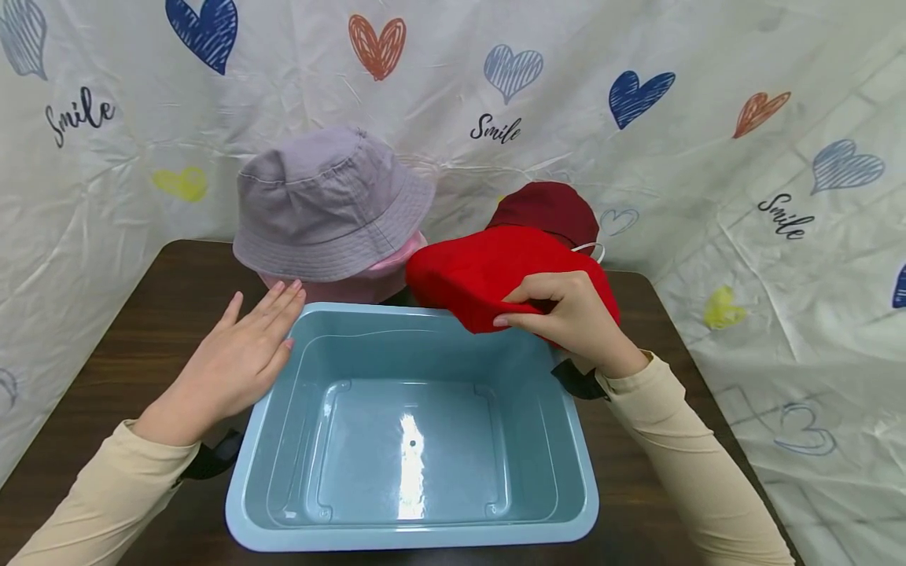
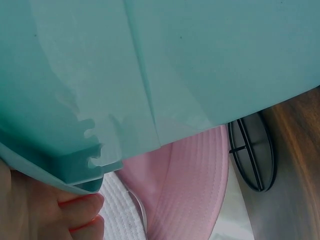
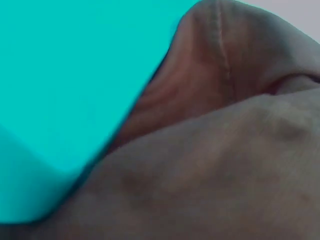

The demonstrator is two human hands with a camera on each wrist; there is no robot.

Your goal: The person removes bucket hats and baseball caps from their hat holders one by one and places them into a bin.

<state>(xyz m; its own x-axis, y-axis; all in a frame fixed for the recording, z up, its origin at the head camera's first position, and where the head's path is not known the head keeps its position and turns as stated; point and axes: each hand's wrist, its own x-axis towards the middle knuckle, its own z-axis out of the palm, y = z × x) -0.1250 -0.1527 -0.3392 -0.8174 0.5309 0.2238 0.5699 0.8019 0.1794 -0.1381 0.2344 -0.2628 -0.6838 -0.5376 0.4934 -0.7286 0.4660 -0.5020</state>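
My right hand pinches the edge of a bright red hat between thumb and fingers. Its front edge overlaps the far right rim of a blue plastic basin. With fingers straight, my left hand lies along the basin's far left corner; its fingertips show beside the rim in the left wrist view. Behind that corner, a lavender bucket hat sits over a pink hat. In the right wrist view, blurred fabric fills much of the picture beside the basin's wall.
A dark red hat stands behind the bright red one, with a white loop beside it. Underneath is a dark wooden table. White cloth printed with hearts hangs behind. A black wire base shows near the pink hat.
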